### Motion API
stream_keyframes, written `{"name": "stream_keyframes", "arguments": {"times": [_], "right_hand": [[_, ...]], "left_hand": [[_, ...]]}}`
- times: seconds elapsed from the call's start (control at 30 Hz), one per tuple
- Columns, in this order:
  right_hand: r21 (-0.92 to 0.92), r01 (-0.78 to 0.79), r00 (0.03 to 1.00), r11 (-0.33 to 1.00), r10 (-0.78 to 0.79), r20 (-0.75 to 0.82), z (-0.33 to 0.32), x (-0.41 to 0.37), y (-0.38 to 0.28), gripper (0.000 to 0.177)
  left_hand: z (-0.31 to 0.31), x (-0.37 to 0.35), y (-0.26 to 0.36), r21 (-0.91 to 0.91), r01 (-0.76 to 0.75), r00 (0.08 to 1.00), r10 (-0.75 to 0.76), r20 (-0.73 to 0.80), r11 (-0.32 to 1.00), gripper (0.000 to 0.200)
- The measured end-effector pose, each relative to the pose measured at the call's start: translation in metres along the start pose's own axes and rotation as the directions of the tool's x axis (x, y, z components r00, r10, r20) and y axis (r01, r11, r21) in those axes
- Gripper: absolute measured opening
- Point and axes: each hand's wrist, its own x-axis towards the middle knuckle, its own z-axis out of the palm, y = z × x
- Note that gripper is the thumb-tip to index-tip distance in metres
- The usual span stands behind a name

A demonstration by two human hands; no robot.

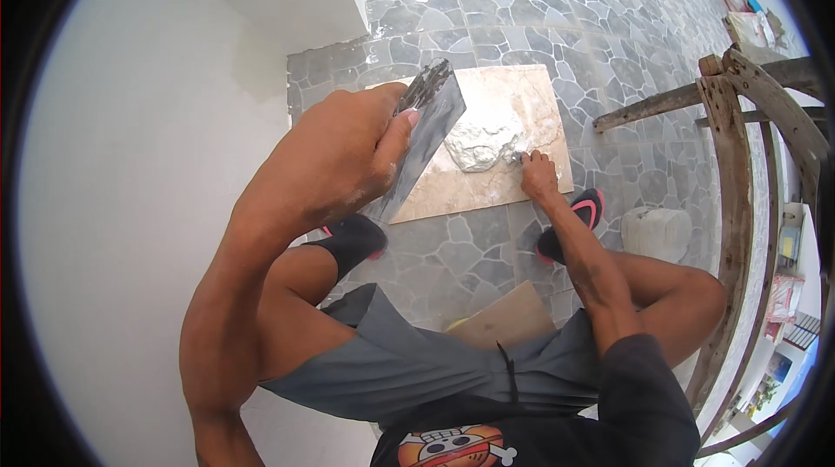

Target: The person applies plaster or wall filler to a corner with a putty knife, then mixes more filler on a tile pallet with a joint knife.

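Raised close to the camera, my left hand [348,150] grips a flat grey trowel [428,128], its thumb pressed on the blade. The blade is tilted over the left part of a beige marbled tile [465,193] on the floor. A mound of wet white plaster [483,132] lies on the tile. My right hand [539,176] is at the mound's right edge, fingers bent round a small dark object [519,156] too hidden to name.
A white wall [130,206] rises on the left. Wooden scaffold legs [726,197] stand on the right, with one beam [648,109] reaching inward. A pale container [657,234] is beside my right foot. A thin board [504,319] lies between my legs.
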Motion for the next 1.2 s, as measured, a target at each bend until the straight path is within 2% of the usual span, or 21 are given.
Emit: {"name": "stream_keyframes", "arguments": {"times": [0.03,0.13,0.3,0.37,0.4,0.5,0.6,0.63,0.67,0.73,0.8,0.83,0.93,1.03,1.13,1.2], "right_hand": [[0.004,0.004,1.0,1.0,-0.004,-0.001,0.001,-0.001,-0.002,0.04],[0.033,0.02,1.0,0.999,-0.02,0.002,0.001,-0.009,0.001,0.041],[0.097,-0.04,0.999,0.994,0.036,0.037,0.0,-0.011,0.004,0.034],[0.111,-0.043,0.998,0.993,0.038,0.042,-0.006,-0.011,0.004,0.034],[0.118,-0.04,0.998,0.992,0.035,0.044,-0.01,-0.008,0.005,0.034],[0.246,-0.066,0.997,0.967,0.072,-0.015,-0.02,-0.005,0.005,0.028],[0.415,-0.146,0.985,0.898,0.169,-0.019,-0.019,0.009,0.013,0.028],[0.468,-0.181,0.978,0.865,0.208,-0.006,-0.016,0.011,0.015,0.029],[0.501,-0.329,0.942,0.8,0.314,0.118,-0.035,0.012,0.01,0.033],[0.579,-0.439,0.885,0.687,0.441,0.147,-0.025,0.018,0.022,0.037],[0.709,-0.489,0.835,0.509,0.51,0.209,-0.02,0.014,0.032,0.036],[0.761,-0.504,0.807,0.41,0.536,0.246,-0.019,0.012,0.035,0.036],[0.849,-0.486,0.759,0.207,0.582,0.292,0.003,0.005,0.049,0.03],[0.861,-0.502,0.725,0.08,0.582,0.368,0.019,-0.004,0.053,0.026],[0.907,-0.42,0.695,0.028,0.653,0.302,0.033,0.0,0.043,0.023],[0.905,-0.425,0.695,0.028,0.651,0.306,0.04,0.006,0.035,0.023]], "left_hand": [[0.002,-0.003,0.003,0.033,-0.023,1.0,0.022,0.009,0.999,0.031],[0.008,-0.023,0.026,0.272,-0.098,0.98,0.045,0.195,0.957,0.027],[0.0,-0.053,0.064,0.254,-0.203,0.846,0.039,0.532,0.946,0.022],[-0.01,-0.058,0.072,0.219,-0.171,0.835,0.023,0.55,0.961,0.023],[-0.013,-0.061,0.074,0.201,-0.15,0.831,0.013,0.557,0.968,0.025],[-0.014,-0.071,0.086,0.292,-0.047,0.926,-0.068,0.371,0.955,0.03],[-0.005,-0.062,0.056,0.307,-0.15,0.905,0.005,0.426,0.94,0.027],[-0.003,-0.057,0.048,0.328,-0.139,0.906,-0.014,0.422,0.934,0.026],[-0.001,-0.052,0.04,0.351,-0.125,0.911,-0.032,0.412,0.928,0.025],[0.003,-0.043,0.023,0.378,-0.12,0.936,-0.022,0.35,0.918,0.019],[0.006,-0.038,0.007,0.385,-0.134,0.966,0.035,0.255,0.913,0.011],[0.006,-0.038,0.002,0.365,-0.145,0.977,0.076,0.198,0.919,0.013],[0.004,-0.036,-0.003,0.347,-0.146,0.975,0.075,0.21,0.926,0.015],[0.005,-0.035,0.002,0.348,-0.123,0.971,0.041,0.234,0.929,0.016],[0.005,-0.033,0.008,0.328,-0.12,0.962,0.028,0.273,0.937,0.016],[0.006,-0.032,0.011,0.331,-0.115,0.95,0.006,0.311,0.937,0.016]]}}
